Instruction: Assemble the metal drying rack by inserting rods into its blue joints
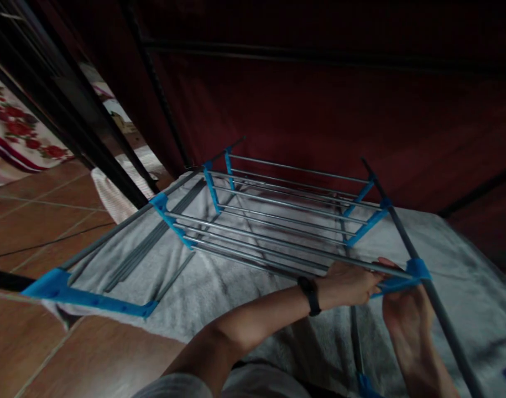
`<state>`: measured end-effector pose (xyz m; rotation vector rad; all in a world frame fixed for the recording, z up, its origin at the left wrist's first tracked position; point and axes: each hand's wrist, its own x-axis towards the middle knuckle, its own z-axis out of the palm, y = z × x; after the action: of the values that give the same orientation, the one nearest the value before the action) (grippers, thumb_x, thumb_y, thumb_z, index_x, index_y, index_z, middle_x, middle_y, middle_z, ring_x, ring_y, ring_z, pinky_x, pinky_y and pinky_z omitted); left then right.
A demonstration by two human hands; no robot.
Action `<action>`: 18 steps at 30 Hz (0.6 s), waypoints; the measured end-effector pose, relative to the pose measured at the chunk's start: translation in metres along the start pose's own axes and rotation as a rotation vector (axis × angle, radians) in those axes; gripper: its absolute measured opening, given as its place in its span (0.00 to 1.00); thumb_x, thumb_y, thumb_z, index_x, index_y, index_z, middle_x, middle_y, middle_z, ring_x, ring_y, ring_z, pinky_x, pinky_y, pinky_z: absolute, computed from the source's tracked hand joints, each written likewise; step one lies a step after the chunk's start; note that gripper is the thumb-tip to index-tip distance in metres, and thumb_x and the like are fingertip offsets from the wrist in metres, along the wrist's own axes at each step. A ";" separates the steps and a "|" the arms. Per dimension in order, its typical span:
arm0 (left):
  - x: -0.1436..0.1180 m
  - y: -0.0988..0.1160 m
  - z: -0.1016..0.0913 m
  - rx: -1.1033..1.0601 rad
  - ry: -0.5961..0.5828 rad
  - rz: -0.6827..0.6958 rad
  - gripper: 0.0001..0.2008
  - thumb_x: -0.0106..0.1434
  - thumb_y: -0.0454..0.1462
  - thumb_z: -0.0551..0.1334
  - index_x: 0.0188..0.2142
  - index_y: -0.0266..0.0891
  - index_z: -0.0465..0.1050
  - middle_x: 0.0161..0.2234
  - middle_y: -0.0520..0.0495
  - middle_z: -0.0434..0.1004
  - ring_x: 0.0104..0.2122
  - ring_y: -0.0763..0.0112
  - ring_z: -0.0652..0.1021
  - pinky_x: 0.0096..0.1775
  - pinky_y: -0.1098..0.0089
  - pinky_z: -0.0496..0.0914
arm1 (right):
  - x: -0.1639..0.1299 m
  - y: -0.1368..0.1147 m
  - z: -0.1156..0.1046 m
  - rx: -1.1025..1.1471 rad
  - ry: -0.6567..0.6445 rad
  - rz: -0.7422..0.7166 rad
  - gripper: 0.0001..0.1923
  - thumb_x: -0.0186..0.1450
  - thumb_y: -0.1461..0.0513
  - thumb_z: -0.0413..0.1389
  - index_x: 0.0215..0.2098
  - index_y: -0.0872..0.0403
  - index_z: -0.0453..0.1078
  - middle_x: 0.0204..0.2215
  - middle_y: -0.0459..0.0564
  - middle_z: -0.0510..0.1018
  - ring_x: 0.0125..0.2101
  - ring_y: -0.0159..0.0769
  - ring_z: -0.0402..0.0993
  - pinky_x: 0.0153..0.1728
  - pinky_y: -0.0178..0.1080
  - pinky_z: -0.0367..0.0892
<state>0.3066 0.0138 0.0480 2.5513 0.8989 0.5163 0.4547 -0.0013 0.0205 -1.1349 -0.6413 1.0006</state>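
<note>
A shelf rack of grey metal tubes and blue plastic brackets lies on its back posts over a grey towel [236, 276]. My left hand [354, 283], with a dark band at the wrist, closes round a metal rod [294, 246] where it meets the right side. Against it, my right hand [408, 312] grips a blue bracket [418, 270] from below. That bracket is fitted on the long right post [443, 318]; the fingertips of both hands are partly hidden. Rods span the other brackets, while the nearest left blue bracket [90, 298] carries no cross rods.
Several loose grey rods [157, 235] lie on the towel at the left. A dark red metal door [298, 110] stands behind the rack. Brown floor tiles [37, 237] with a thin cable and a pale striped cloth [115, 196] show at the left.
</note>
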 end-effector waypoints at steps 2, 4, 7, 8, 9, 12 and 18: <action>-0.002 -0.001 0.004 0.031 0.017 0.019 0.21 0.70 0.38 0.54 0.62 0.45 0.64 0.45 0.45 0.79 0.40 0.62 0.79 0.36 0.67 0.72 | 0.000 0.002 -0.004 0.011 -0.036 -0.045 0.15 0.54 0.49 0.59 0.32 0.48 0.78 0.29 0.49 0.79 0.28 0.39 0.75 0.31 0.42 0.74; -0.004 -0.001 0.006 0.068 0.027 0.036 0.20 0.70 0.37 0.55 0.60 0.43 0.65 0.45 0.43 0.79 0.40 0.61 0.79 0.37 0.65 0.72 | -0.001 0.001 -0.007 0.003 -0.026 -0.066 0.13 0.52 0.49 0.60 0.30 0.46 0.78 0.28 0.48 0.79 0.28 0.39 0.75 0.32 0.43 0.73; -0.011 -0.001 0.001 0.113 0.068 0.083 0.18 0.70 0.36 0.54 0.57 0.40 0.68 0.47 0.41 0.78 0.43 0.61 0.78 0.40 0.63 0.73 | -0.003 -0.001 -0.009 -0.035 -0.013 -0.060 0.13 0.51 0.47 0.61 0.29 0.43 0.78 0.27 0.46 0.79 0.27 0.41 0.74 0.35 0.46 0.73; -0.016 -0.001 -0.003 0.133 0.087 0.095 0.17 0.70 0.35 0.53 0.56 0.40 0.69 0.47 0.41 0.78 0.44 0.62 0.78 0.41 0.63 0.73 | -0.003 -0.001 -0.009 -0.049 -0.020 -0.057 0.13 0.51 0.46 0.61 0.30 0.41 0.78 0.27 0.45 0.79 0.27 0.41 0.74 0.36 0.48 0.72; -0.024 -0.002 -0.007 0.161 0.110 0.097 0.16 0.70 0.34 0.53 0.55 0.40 0.70 0.47 0.41 0.78 0.44 0.62 0.78 0.42 0.63 0.73 | -0.004 -0.001 -0.009 -0.062 -0.029 -0.055 0.13 0.52 0.46 0.61 0.31 0.40 0.78 0.28 0.45 0.79 0.27 0.42 0.73 0.37 0.49 0.72; -0.062 -0.005 -0.020 0.276 0.208 0.063 0.17 0.70 0.33 0.53 0.56 0.39 0.69 0.47 0.42 0.77 0.46 0.63 0.76 0.47 0.62 0.71 | -0.005 -0.001 -0.010 -0.089 -0.010 -0.063 0.12 0.52 0.45 0.61 0.29 0.40 0.77 0.30 0.45 0.79 0.26 0.42 0.72 0.39 0.51 0.71; -0.191 -0.049 -0.032 0.257 0.591 -0.164 0.15 0.69 0.31 0.54 0.52 0.43 0.71 0.47 0.46 0.77 0.47 0.68 0.74 0.51 0.64 0.68 | -0.007 0.000 -0.016 -0.060 -0.067 -0.049 0.14 0.53 0.44 0.61 0.38 0.31 0.76 0.37 0.44 0.81 0.28 0.41 0.74 0.41 0.49 0.72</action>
<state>0.1284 -0.0681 0.0125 2.5446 1.4396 1.2068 0.4652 -0.0140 0.0156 -1.1366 -0.7533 0.9861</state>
